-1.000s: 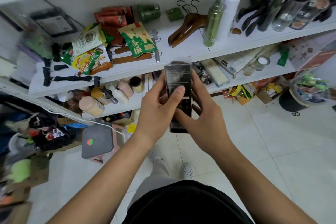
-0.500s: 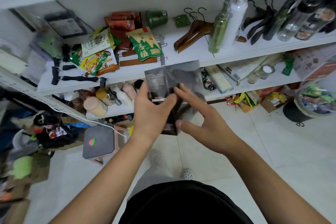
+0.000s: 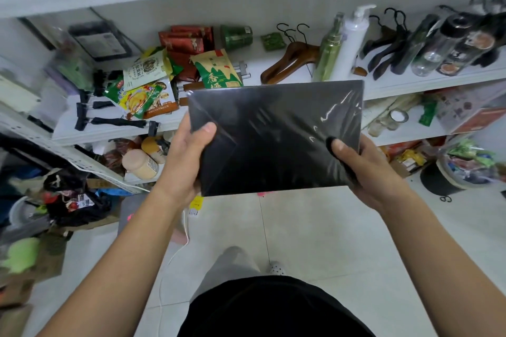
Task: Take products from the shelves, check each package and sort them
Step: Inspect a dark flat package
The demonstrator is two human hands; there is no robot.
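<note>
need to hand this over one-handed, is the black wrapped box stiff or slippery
Probably stiff: the black box shows straight edges though the left hand and right hand hold only its ends. Likely slippery: glossy film glints across it.

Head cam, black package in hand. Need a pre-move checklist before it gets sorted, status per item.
1. Two-handed hold: left hand and right hand each grip an edge of the black package, thumbs on its upper face. ok
2. Broad face turned to the camera. ok
3. Film wrap undamaged: wrinkles and glare, no tear seen on this face, other faces hidden. cannot tell
4. Label readable: face is dark, no print legible. not ok
5. Drop spot: shelf behind holds snack bags and hangers; no sorting bin identified. cannot tell
</note>
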